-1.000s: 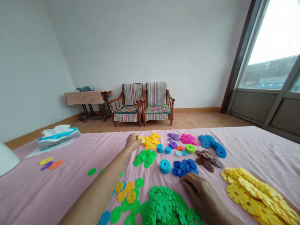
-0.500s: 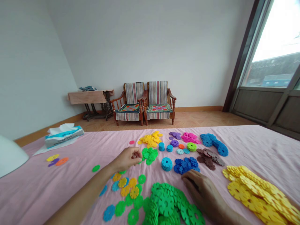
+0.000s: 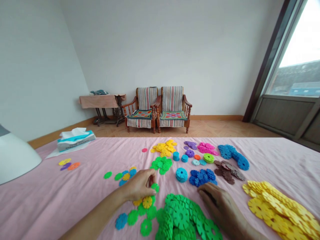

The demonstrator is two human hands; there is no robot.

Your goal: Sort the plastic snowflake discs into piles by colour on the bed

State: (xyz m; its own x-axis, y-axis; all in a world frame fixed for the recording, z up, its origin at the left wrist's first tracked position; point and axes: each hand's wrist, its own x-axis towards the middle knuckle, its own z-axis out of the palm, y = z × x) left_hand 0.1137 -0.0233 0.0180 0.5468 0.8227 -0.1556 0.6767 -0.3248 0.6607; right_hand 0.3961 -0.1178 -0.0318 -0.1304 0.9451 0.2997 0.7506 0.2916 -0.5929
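While left hand (image 3: 140, 183) is at a green disc (image 3: 156, 187), right hand (image 3: 222, 200) sits beside blue discs (image 3: 203, 177). Can't tell either grip.

The left hand (image 3: 140, 184) is at a green disc (image 3: 155, 187), the right hand (image 3: 220, 201) beside blue discs (image 3: 202, 176).

And here they are, two wooden armchairs (image 3: 172, 100) side by side before the pale wall (image 3: 195, 43), sporting striped covers (image 3: 147, 96) and bright patterned seat mats (image 3: 173, 115)! Left of them stands a cloth-draped table (image 3: 97, 101) (on dark legs, no less). Tan floor (image 3: 212, 127) meets a brown baseboard (image 3: 217, 117); white daylight floods the right-hand window (image 3: 297, 71).
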